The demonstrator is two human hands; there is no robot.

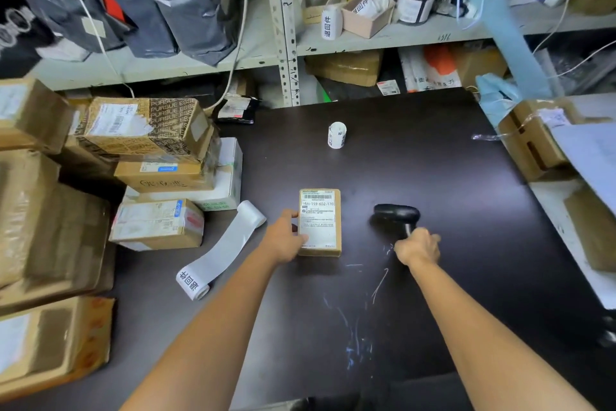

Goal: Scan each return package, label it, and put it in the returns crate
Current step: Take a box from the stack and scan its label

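Observation:
A small brown package point(320, 224) with a white shipping label on top lies flat on the dark table point(433, 160). My left hand point(287, 237) grips its left edge, thumb on the label. My right hand point(418, 248) grips the handle of a black barcode scanner point(396, 215), whose head sits just right of the package. A partly unrolled roll of white return labels point(221, 252) lies to the left of my left arm. A second small label roll point(337, 134) stands farther back on the table.
Several taped cardboard parcels point(146, 130) are stacked along the table's left side. More boxes point(536, 140) sit at the right edge. Metal shelving point(283, 27) behind holds grey bags, boxes and a bottle. White cables hang down in front of the shelves.

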